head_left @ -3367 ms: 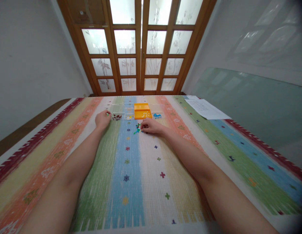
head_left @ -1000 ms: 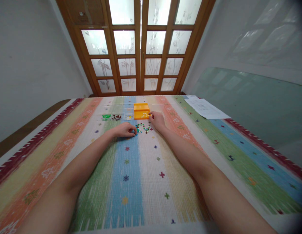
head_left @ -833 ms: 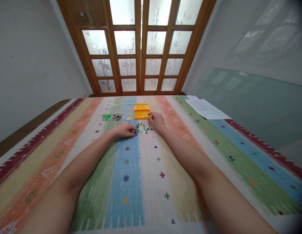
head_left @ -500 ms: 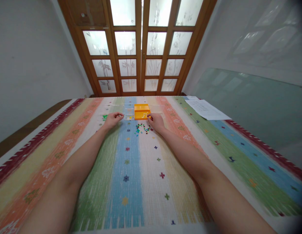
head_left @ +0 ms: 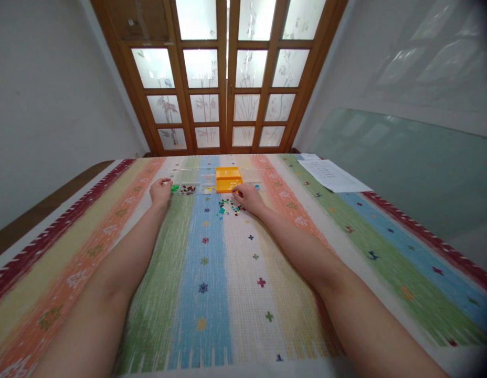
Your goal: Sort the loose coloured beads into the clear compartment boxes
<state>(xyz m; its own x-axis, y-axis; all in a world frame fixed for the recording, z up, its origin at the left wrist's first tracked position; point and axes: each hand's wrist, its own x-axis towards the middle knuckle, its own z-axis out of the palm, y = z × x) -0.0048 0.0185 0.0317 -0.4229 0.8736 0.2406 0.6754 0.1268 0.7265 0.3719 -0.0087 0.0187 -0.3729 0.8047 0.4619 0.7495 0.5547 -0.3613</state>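
Observation:
My left hand [head_left: 161,192] is at the left end of a row of clear boxes, its fingertips pinched together beside the green pieces [head_left: 175,188]. Whatever it pinches is too small to make out. My right hand [head_left: 248,197] is closed, thumb and fingers together at the front right edge of the open orange box [head_left: 229,184], which holds some small white pieces. I cannot tell what is between those fingers. Just below lies a loose pile of small coloured pieces [head_left: 225,208]. Clear compartments hold dark brown pieces [head_left: 188,189] and yellow pieces [head_left: 209,189].
Blue pieces [head_left: 257,187] sit in a clear box right of the orange one, partly behind my right hand. White paper sheets [head_left: 330,176] lie at the far right of the striped tablecloth [head_left: 212,336]. Wooden glazed doors [head_left: 230,105] stand beyond the table.
My left hand has moved left, from near the yellow pieces to the green ones, uncovering the brown pieces. My right hand has shifted slightly left and toward me, along the orange box's edge.

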